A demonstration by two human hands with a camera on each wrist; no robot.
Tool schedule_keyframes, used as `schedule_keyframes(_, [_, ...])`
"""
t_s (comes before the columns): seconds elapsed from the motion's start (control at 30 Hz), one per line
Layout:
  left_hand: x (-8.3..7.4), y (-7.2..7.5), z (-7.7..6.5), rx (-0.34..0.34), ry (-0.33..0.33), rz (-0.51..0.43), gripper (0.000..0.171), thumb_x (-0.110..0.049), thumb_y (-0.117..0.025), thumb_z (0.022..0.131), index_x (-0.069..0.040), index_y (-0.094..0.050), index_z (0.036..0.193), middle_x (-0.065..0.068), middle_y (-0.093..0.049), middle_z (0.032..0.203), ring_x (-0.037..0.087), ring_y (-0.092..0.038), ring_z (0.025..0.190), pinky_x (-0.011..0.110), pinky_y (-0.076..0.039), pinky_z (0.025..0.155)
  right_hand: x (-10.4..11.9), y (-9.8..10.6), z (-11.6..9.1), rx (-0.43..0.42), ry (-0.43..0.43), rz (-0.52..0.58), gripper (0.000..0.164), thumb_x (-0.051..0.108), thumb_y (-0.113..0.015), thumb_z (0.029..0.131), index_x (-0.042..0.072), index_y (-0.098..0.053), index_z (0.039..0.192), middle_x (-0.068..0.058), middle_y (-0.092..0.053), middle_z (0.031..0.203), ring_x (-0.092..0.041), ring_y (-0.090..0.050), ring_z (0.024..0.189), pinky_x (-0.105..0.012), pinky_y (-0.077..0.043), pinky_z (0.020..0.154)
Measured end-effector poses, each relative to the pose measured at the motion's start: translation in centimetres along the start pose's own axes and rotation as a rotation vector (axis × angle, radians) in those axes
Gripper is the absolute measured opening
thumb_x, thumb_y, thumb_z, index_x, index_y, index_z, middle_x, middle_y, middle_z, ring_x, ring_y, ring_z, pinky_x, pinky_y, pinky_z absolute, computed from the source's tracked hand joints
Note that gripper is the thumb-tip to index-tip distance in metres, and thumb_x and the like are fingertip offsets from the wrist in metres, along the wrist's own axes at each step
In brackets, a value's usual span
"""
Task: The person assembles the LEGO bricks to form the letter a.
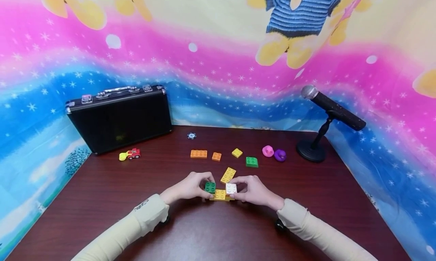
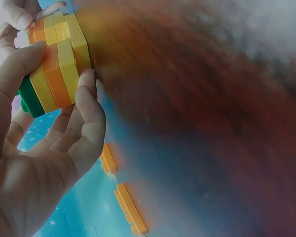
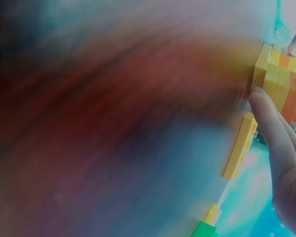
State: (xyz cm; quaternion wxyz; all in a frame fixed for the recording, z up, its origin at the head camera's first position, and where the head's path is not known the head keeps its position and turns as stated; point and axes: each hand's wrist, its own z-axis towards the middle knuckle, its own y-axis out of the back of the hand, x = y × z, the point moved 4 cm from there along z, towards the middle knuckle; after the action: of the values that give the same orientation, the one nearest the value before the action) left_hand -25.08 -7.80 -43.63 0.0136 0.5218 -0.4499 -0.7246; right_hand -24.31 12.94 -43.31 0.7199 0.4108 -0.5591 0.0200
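A toy-brick structure stands on the table with two stacks rising from a long yellow base brick [image 2: 80, 44]. My left hand [image 1: 191, 186] grips the left stack between thumb and fingers. A dark green brick [image 1: 210, 187] tops it, over yellow and orange bricks [image 2: 57, 79] seen in the left wrist view. My right hand [image 1: 256, 190] holds the right stack, whose top is a white brick [image 1: 231, 188] above orange and yellow ones. Between the stacks shows a studded yellow brick [image 1: 220, 194]. Just behind them lies a loose yellow brick [image 1: 228, 175].
Farther back lie a long orange brick [image 1: 198, 154], a small orange brick [image 1: 216, 156], a small yellow brick [image 1: 237, 153] and a green brick [image 1: 251, 162]. Beyond are pink [image 1: 268, 151] and purple ducks [image 1: 280, 155], a microphone [image 1: 335, 109], a poker chip [image 1: 192, 135], a toy car [image 1: 134, 153] and a black case [image 1: 122, 119].
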Motion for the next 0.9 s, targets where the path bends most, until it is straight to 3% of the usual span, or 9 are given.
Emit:
schedule_keyframes(0.2, [0.0, 0.0, 0.0, 0.012, 0.008, -0.029, 0.028, -0.022, -0.075, 0.074, -0.022, -0.055, 0.093, -0.007, -0.063, 0.081, 0.012, -0.061, 0.062, 0.023, -0.050, 0.063, -0.1, 0.0, 0.2, -0.001, -0.010, 0.035, 0.035, 0.021, -0.074, 0.075, 0.012, -0.063, 0.107, -0.006, -0.062, 0.092, -0.021, -0.065, 0.059, -0.031, -0.052, 0.049])
schedule_keyframes(0.33, [0.1, 0.0, 0.0, 0.011, 0.010, -0.028, 0.028, -0.023, -0.075, 0.074, -0.022, -0.055, 0.093, -0.008, -0.063, 0.081, 0.011, -0.061, 0.062, 0.023, -0.050, 0.063, -0.2, 0.0, 0.3, -0.003, -0.006, 0.013, 0.036, 0.022, -0.075, 0.074, 0.011, -0.064, 0.107, -0.005, -0.063, 0.092, -0.017, -0.065, 0.060, -0.030, -0.052, 0.051])
schedule_keyframes(0.53, [0.1, 0.0, 0.0, 0.015, 0.010, -0.060, 0.027, -0.022, -0.075, 0.074, -0.021, -0.055, 0.093, -0.006, -0.063, 0.081, 0.011, -0.061, 0.059, 0.025, -0.051, 0.060, 0.5, 0.3, 0.7, 0.001, 0.097, -0.175, 0.036, 0.026, -0.074, 0.075, 0.010, -0.067, 0.106, -0.002, -0.066, 0.091, -0.001, -0.063, 0.064, -0.019, -0.051, 0.057])
schedule_keyframes(0.63, [0.1, 0.0, 0.1, 0.020, 0.015, -0.077, 0.027, -0.021, -0.074, 0.075, -0.020, -0.055, 0.094, -0.005, -0.063, 0.081, 0.012, -0.061, 0.058, 0.025, -0.051, 0.058, 1.0, 0.4, 0.8, 0.007, 0.150, -0.291, 0.034, 0.027, -0.073, 0.076, 0.010, -0.068, 0.105, 0.000, -0.067, 0.089, 0.000, -0.061, 0.067, -0.015, -0.049, 0.058])
schedule_keyframes(0.77, [0.0, 0.0, 0.1, 0.018, 0.013, -0.082, 0.027, -0.020, -0.074, 0.075, -0.020, -0.055, 0.094, -0.005, -0.063, 0.081, 0.013, -0.061, 0.059, 0.025, -0.051, 0.057, 1.5, 0.6, 1.0, 0.034, 0.147, -0.364, 0.036, 0.028, -0.074, 0.075, 0.010, -0.068, 0.106, 0.000, -0.068, 0.090, 0.001, -0.060, 0.067, -0.015, -0.048, 0.057])
schedule_keyframes(0.9, [0.2, 0.0, 0.1, 0.015, 0.012, -0.080, 0.027, -0.021, -0.075, 0.074, -0.020, -0.056, 0.093, -0.005, -0.063, 0.082, 0.013, -0.061, 0.060, 0.025, -0.051, 0.057, 1.5, 0.5, 1.2, 0.041, 0.116, -0.365, 0.039, 0.030, -0.074, 0.074, 0.011, -0.068, 0.107, 0.002, -0.068, 0.089, 0.003, -0.057, 0.064, -0.017, -0.047, 0.056])
